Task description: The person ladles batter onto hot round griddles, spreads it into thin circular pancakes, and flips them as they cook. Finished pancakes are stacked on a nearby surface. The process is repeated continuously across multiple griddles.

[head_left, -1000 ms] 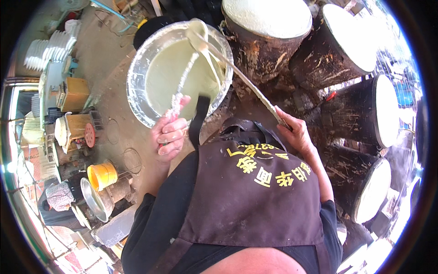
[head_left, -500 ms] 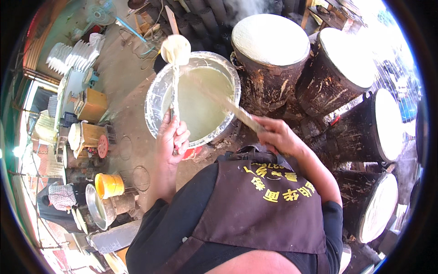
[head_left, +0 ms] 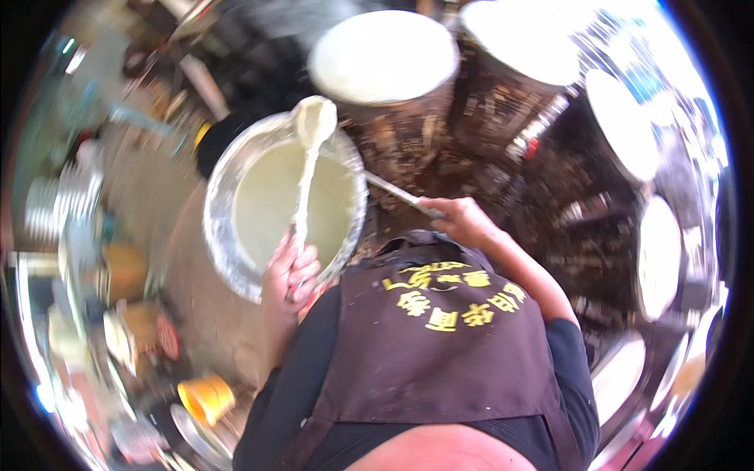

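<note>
Fingers [head_left: 305, 258] of the left hand [head_left: 290, 271] are being kept curled and pressed around the lower handle of a long-handled ladle [head_left: 307, 169], in front of the near side of a round, wide-rimmed basin [head_left: 222, 235]. Pale liquid [head_left: 263, 196] is being contained within the basin's walls. From the left fingers, the ladle is being pointed away, its long axis leaning slightly right across the basin; its whitish bowl is being seen against the far rim, though its height above it cannot be told. The left hand is plainly nearer to the ladle. Beyond the basin and to its right, a dark drum [head_left: 385, 59] with a white top is being shown. Just right of the basin, a slender stick [head_left: 397, 190] is being slanted toward the rim; contact cannot be judged. Its near end is being pinched by the right hand [head_left: 467, 224], fingers closed, well right of the basin.
</note>
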The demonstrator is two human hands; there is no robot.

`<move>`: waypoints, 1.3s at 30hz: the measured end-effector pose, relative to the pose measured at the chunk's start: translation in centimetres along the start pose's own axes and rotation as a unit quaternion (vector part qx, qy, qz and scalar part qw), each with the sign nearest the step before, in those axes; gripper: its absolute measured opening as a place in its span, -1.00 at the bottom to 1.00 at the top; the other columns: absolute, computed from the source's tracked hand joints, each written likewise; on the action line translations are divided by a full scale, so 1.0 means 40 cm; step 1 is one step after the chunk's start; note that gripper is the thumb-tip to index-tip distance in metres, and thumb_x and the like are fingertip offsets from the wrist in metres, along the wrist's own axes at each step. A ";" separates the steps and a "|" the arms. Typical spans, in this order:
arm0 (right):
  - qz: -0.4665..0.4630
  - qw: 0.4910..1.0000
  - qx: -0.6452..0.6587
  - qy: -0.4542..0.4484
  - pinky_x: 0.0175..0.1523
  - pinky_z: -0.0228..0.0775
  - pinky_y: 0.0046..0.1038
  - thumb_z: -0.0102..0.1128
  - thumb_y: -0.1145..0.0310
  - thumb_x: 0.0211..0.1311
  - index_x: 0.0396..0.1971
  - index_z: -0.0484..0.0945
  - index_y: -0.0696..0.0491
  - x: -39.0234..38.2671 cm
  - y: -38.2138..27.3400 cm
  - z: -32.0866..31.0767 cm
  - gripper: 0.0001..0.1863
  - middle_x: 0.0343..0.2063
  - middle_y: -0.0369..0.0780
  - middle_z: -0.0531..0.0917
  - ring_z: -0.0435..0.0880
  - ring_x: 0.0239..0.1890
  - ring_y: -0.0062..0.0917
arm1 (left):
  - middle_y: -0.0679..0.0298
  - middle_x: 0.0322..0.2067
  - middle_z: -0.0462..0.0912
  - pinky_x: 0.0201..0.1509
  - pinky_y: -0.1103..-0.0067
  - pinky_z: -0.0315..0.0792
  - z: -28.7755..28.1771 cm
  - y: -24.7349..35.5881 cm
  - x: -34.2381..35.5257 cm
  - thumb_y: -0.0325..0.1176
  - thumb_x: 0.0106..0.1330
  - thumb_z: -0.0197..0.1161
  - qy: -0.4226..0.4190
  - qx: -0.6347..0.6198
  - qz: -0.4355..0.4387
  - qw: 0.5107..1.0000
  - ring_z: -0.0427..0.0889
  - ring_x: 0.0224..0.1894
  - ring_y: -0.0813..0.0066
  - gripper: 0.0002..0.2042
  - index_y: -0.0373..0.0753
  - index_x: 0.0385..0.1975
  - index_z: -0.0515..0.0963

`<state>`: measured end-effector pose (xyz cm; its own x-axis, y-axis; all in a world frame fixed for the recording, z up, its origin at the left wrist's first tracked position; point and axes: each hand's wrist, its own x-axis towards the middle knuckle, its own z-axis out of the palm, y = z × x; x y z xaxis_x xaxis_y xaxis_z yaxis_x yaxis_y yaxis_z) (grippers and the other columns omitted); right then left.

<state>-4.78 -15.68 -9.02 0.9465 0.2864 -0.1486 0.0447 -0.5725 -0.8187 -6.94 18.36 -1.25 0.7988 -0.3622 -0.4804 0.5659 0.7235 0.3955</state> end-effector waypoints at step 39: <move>0.375 0.560 -0.444 0.590 0.07 0.23 -0.30 0.01 0.49 0.04 -0.03 0.53 -0.02 -1.031 0.572 -0.393 -0.58 -0.09 -0.14 0.47 0.42 0.01 -0.29 | 0.44 -0.60 0.22 -0.83 0.72 0.22 0.519 -0.585 0.370 0.03 0.46 -0.15 -0.113 0.278 -0.490 0.818 0.22 -0.74 0.72 -0.66 0.20 0.17 0.30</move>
<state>-37.77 -52.66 -12.89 0.3336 -0.6988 0.6327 -0.8618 -0.4981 -0.0957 -4.11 -16.13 -1.37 -0.1134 -0.7531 -0.6480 0.9122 -0.3374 0.2324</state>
